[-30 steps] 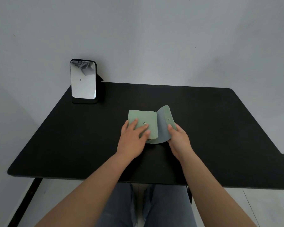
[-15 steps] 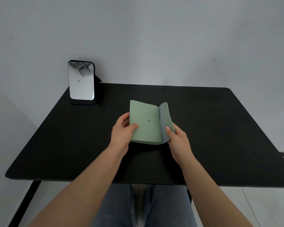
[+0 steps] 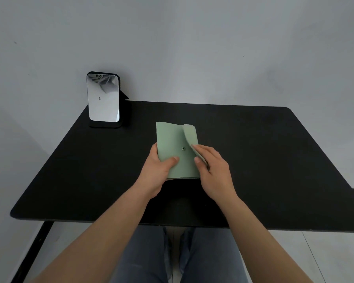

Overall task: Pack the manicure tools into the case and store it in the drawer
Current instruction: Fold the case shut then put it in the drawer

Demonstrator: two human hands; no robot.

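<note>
A pale green manicure case (image 3: 173,144) is held tilted above the middle of the black table (image 3: 264,152). My left hand (image 3: 157,170) grips its lower left edge, thumb on the front face. My right hand (image 3: 213,170) pinches the case's flap (image 3: 189,137) and holds it folded over the right side, close to the small snap stud (image 3: 183,148) on the front. No manicure tools are visible; the inside of the case is hidden. No drawer is in view.
A small mirror on a black stand (image 3: 103,99) stands at the table's back left corner, near the grey wall. My legs in jeans (image 3: 172,256) show below the table's front edge. A black table leg (image 3: 33,254) runs down at the lower left.
The case was lying on the table a second ago; both hands have lifted and tilted it. My right hand has folded the flap leftward over the front.
</note>
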